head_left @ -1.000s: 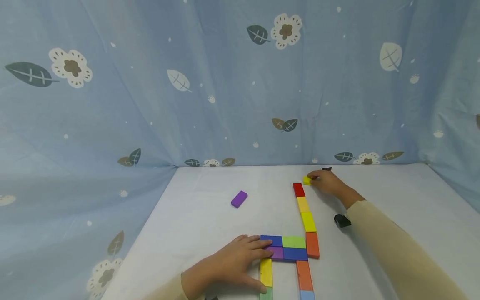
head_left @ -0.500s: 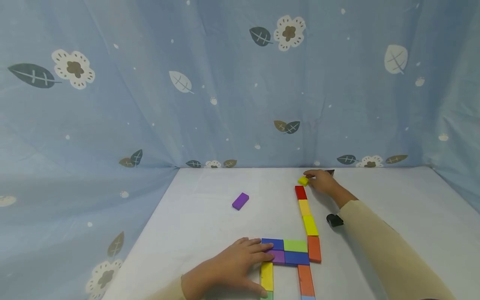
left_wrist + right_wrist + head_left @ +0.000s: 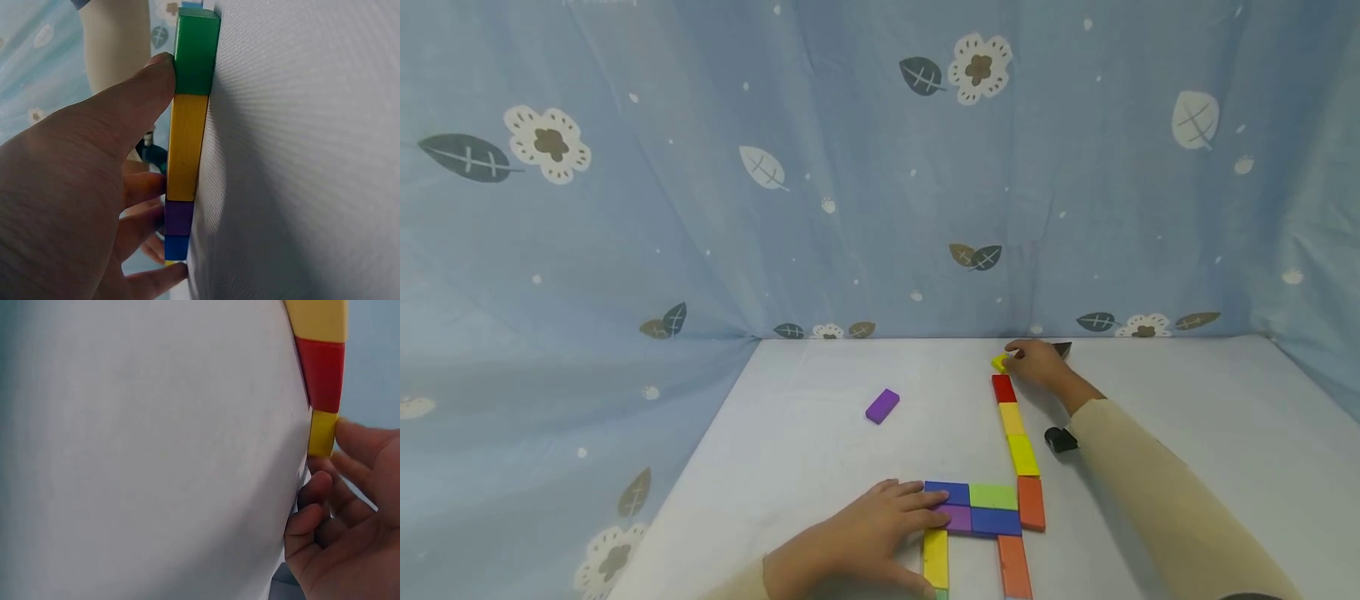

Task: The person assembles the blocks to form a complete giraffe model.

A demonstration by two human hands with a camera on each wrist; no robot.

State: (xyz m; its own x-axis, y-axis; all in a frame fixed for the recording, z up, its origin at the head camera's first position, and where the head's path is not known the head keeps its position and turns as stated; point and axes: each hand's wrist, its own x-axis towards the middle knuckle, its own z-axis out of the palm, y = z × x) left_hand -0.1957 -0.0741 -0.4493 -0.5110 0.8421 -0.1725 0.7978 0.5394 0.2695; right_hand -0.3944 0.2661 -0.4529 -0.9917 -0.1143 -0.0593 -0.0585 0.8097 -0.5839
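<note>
At the far end of a line of flat coloured blocks, my right hand (image 3: 1041, 365) pinches a small yellow block (image 3: 323, 434) between thumb and fingers. This block lies close by the red block (image 3: 1003, 388), and in the right wrist view the two seem to meet. My left hand (image 3: 880, 533) rests with spread fingers at the left side of the block figure. Its fingertips lie on the dark blue block (image 3: 946, 492) and the purple block (image 3: 958, 518). The left thumb touches the green block (image 3: 197, 53), beside the long yellow block (image 3: 187, 147).
A loose purple block (image 3: 882, 406) lies left of the line on the white table (image 3: 805, 450). Orange blocks (image 3: 1031, 503) form the figure's right side. A black object (image 3: 1061, 440) sits by the right sleeve. A blue patterned curtain (image 3: 850, 167) stands behind.
My right hand has moved slightly left with the yellow block, bringing it over to the far end of the red block. My left hand stays in place on the blocks.
</note>
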